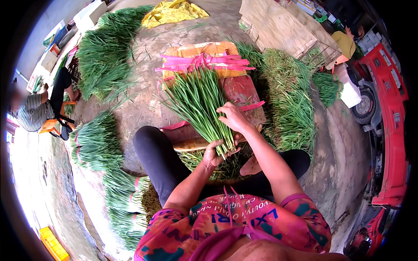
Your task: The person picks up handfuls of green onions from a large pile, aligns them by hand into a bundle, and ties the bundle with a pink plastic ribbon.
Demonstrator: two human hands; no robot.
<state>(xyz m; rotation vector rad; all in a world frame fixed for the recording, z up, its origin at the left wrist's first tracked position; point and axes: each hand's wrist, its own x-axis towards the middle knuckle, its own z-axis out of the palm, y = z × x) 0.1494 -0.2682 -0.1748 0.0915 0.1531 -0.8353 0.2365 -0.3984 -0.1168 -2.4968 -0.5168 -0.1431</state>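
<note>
A loose bunch of garlic chives (pixel 199 98) lies slantwise over a low board-topped stand (pixel 243 89), its pale stem ends towards me. My left hand (pixel 214 154) is cupped under and around those stem ends, gripping them. At the bunch's right edge, my right hand (pixel 234 118) has curled fingertips against the stalks. Whether a strand is pinched there cannot be told. Pink ribbon strips (pixel 205 62) lie across an orange-yellow block (pixel 199 49) at the stand's far end. Another pink strip (pixel 253 105) sticks out on the right.
Loose chives (pixel 287 98) are heaped to the right, with more (pixel 104 55) at far left. Tied chive bundles (pixel 98 143) lie by my left knee. A seated person (pixel 34 109) is at left, another person (pixel 344 44) at far right. A red vehicle (pixel 387 124) stands on the right.
</note>
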